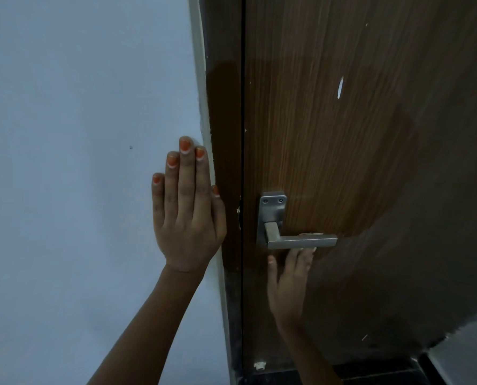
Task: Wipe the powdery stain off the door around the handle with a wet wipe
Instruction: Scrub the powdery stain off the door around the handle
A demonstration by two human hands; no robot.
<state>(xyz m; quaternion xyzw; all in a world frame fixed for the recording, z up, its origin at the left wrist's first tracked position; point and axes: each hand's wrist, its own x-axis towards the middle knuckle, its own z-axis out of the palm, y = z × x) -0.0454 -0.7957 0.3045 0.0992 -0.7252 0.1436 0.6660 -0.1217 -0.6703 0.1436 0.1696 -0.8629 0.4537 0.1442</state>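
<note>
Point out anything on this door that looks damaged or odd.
The door has a pale chipped streak above the handle and smaller white flecks near the top and bottom. The frame edge beside the latch looks chipped. No wet wipe is visible in either hand.

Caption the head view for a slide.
Left hand flat on the wall; right hand reaching up behind the door handle.

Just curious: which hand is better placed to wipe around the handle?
Probably the right hand: its fingers reach behind the silver metal lever handle. The left hand rests flat on the pale wall. No wipe visible.
</note>
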